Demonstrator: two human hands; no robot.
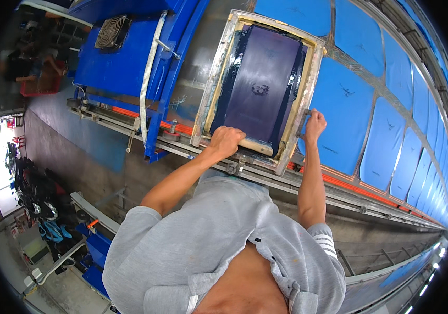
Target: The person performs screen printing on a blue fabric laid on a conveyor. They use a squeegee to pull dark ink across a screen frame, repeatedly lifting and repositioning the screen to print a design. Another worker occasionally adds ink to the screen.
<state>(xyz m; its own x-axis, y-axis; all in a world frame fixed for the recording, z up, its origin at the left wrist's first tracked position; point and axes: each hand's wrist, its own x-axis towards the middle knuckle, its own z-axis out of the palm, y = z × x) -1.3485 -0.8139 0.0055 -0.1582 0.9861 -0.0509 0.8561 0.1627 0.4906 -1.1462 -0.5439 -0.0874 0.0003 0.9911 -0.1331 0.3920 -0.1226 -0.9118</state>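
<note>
A screen printing frame (218, 78) lies over the table in front of me, its pale rim stained with paint. Its purple mesh (259, 68) has a small dark design, and dark ink lines its long sides. My left hand (227, 140) is curled over the frame's near edge, toward the left corner. Beside the frame's right edge, my right hand (315, 125) is closed next to a dark metal bracket (302, 123); whatever its fingers hold is hidden. Blue fabric pieces (339, 104) lie flat to the right, several with a small dark print.
A blue machine (122, 63) with a round fan grille and a white ribbed hose (148, 78) stands at the left. A metal rail (349, 203) with an orange strip runs along the table's near edge. Farther left, a person is near a red crate (40, 85).
</note>
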